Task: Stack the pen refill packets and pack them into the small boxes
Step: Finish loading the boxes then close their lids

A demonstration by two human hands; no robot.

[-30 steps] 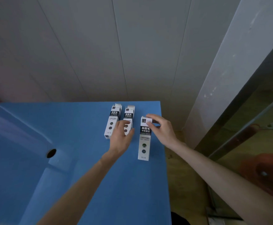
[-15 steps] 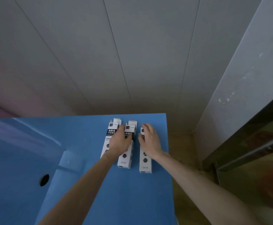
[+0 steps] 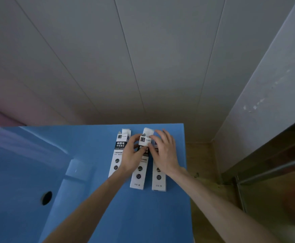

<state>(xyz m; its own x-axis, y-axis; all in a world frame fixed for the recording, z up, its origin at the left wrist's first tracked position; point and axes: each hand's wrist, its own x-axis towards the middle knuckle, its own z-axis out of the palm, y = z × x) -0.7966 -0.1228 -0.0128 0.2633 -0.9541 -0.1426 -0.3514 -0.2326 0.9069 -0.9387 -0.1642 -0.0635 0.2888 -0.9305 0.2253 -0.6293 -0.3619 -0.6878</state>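
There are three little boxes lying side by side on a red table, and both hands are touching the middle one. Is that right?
Not quite: the table is blue, not red, as the head view shows. The rest holds: three little boxes lie side by side, and the left hand and right hand are both on the middle box.

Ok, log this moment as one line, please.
scene: three white-and-black cardboard boxes side by side on blue table | left hand: gripping middle box | right hand: pinching its top end | stage: handling flap
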